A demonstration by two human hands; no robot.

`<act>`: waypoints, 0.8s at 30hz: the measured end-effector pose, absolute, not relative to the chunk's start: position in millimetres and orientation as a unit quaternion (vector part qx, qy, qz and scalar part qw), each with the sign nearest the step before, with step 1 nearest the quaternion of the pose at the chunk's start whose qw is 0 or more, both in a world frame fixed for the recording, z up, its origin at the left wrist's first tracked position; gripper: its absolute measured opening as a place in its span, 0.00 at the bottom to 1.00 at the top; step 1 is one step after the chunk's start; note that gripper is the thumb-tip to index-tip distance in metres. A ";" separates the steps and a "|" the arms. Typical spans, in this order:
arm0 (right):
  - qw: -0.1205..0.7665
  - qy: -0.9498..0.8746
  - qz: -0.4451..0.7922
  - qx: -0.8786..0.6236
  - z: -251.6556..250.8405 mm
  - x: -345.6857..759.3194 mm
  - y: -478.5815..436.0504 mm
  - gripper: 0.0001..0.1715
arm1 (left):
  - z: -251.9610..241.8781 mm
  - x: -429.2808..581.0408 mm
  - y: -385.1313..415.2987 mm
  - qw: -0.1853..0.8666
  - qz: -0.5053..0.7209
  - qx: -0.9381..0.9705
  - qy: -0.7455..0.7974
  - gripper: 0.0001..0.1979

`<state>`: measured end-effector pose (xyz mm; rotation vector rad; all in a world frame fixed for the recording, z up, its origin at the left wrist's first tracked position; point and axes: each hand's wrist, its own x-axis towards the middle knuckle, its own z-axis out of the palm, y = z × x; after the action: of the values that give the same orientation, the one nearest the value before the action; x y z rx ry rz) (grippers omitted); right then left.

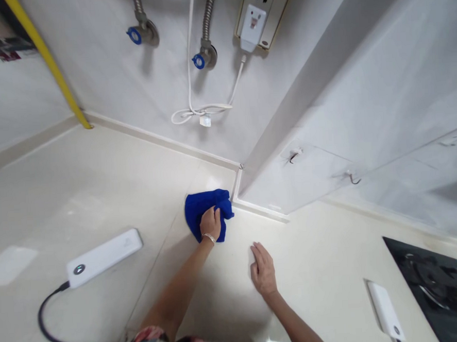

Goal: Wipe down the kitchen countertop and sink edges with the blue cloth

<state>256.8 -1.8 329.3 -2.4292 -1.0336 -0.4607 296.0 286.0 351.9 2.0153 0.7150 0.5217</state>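
A bright blue cloth [197,206] lies bunched on the cream countertop [135,171], close to the inner corner of the wall. My left hand [210,223], with a light bracelet at the wrist, is closed on the cloth and presses it against the surface; part of the fabric bulges up beyond the fingers. To the right of it, my right hand [263,269] rests on the countertop with its fingers stretched out and nothing in them. Its fingertips are apart from the cloth.
A white power bank [106,257] with a black cable lies at the left. Another white device [386,308] is beside the black gas hob [437,287] at the right. Above are a looped white cord [201,110], blue-handled valves [199,61], and a yellow pipe [47,53]. Hooks [295,154] jut from the wall.
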 end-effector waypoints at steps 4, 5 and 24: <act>0.230 -0.370 -0.167 -0.884 329.6 256.5 0.4 0.41 | 357.8 324.2 269.0 0.599 0.259 0.681 0.332 0.25; 0.230 -0.369 -0.167 -0.885 330.2 256.3 1.0 0.41 | 359.8 331.1 264.2 0.620 0.260 0.673 0.308 0.25; 0.215 -0.359 -0.120 -0.901 342.1 250.1 1.1 0.42 | 353.4 401.9 258.9 0.498 0.208 0.806 0.244 0.24</act>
<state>250.1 1.1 342.1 -2.4978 -0.9945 -0.3327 401.9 258.9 353.4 1.9501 0.5916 0.5045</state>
